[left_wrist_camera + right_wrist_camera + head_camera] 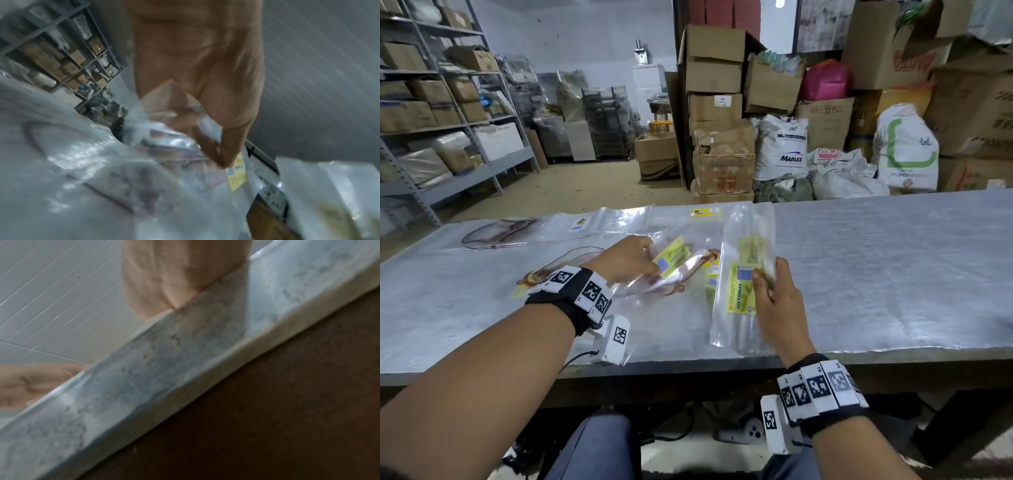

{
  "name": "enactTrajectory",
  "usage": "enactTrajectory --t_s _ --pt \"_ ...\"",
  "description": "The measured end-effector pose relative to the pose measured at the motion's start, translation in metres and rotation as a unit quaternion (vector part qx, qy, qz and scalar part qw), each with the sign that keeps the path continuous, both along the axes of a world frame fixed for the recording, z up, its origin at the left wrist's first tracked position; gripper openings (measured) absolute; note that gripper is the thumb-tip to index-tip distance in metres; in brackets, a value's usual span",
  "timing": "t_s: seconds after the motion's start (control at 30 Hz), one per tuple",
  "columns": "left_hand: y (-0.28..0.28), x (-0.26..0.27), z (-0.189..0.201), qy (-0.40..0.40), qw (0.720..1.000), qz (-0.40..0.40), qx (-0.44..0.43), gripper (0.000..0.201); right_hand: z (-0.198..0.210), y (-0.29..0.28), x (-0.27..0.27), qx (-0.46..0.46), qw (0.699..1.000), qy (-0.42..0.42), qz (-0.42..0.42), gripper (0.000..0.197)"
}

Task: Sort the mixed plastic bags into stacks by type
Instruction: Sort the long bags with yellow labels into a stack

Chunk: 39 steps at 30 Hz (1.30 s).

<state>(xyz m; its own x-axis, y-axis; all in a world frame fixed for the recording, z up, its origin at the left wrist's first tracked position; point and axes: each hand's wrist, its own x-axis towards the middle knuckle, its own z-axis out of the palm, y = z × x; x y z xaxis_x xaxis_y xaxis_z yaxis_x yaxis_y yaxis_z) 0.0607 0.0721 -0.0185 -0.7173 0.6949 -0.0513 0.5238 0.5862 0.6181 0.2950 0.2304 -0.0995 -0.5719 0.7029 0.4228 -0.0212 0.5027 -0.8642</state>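
Mixed clear plastic bags lie on the grey table (893, 274). My left hand (652, 265) pinches a clear bag with a yellow label (673, 255), lifted slightly off the loose pile (654, 291). In the left wrist view the fingertips (223, 162) meet on the film just above that yellow label (236, 177). My right hand (767, 277) grips long narrow clear bags marked KEK PANDAN (739, 294), thumb on the yellow label and fingers round the right edge. The right wrist view is blurred and shows only my palm (174, 280) and the table edge (185, 361).
Bags with a brown oval print (496, 233) lie at the far left of the table. Beyond the pile lie clear bags with small labels (582, 222) and another labelled bag (705, 212). Cardboard boxes (722, 161) and sacks (780, 147) stand behind the table, and metal shelves (448, 120) to the left.
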Motion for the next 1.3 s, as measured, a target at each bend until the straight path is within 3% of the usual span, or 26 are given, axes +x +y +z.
enactTrajectory --t_s 0.1,0.2,0.3,0.37,0.5,0.57,0.63,0.73,0.83,0.97,1.1,1.3 --pt "0.006 0.020 0.013 -0.092 0.981 -0.035 0.165 0.018 0.000 0.001 -0.001 -0.016 1.000 0.003 -0.002 0.007" --pt "0.013 0.046 0.028 -0.197 0.933 -0.075 0.290 0.017 0.003 0.002 0.000 -0.051 0.998 0.021 -0.007 0.009" --pt "0.022 0.069 0.029 -0.274 0.887 -0.092 0.359 0.015 0.009 0.004 0.006 -0.081 0.995 0.058 -0.015 0.007" --pt "0.031 0.083 0.022 -0.304 0.876 -0.101 0.360 0.014 0.016 0.007 0.010 -0.091 0.993 0.079 -0.016 0.006" --pt "0.060 0.104 -0.007 -0.213 0.933 -0.128 0.259 0.020 0.031 0.013 0.016 -0.063 0.993 0.104 -0.004 0.006" --pt "0.077 0.117 -0.017 -0.189 0.945 -0.109 0.244 0.042 0.035 0.018 0.019 -0.056 0.992 0.108 -0.008 0.013" --pt "0.091 0.134 -0.021 -0.200 0.939 -0.099 0.261 0.052 0.038 0.023 0.026 -0.051 0.991 0.120 -0.016 0.017" --pt "0.106 0.159 -0.017 -0.218 0.922 -0.104 0.303 0.026 0.043 0.027 0.039 -0.040 0.989 0.143 -0.029 0.028" --pt "0.118 0.180 -0.011 -0.210 0.912 -0.092 0.340 0.040 0.052 0.027 0.052 -0.032 0.986 0.162 -0.040 0.040" --pt "0.128 0.195 0.003 -0.199 0.888 -0.103 0.401 0.022 0.067 0.038 0.060 0.004 0.986 0.157 -0.050 0.011" --pt "0.135 0.195 0.000 -0.180 0.886 -0.113 0.411 0.018 0.069 0.048 0.067 0.022 0.987 0.142 -0.072 0.008" --pt "0.137 0.194 -0.032 -0.202 0.902 -0.088 0.372 0.026 0.032 0.047 0.073 -0.026 0.995 0.055 -0.078 0.005"
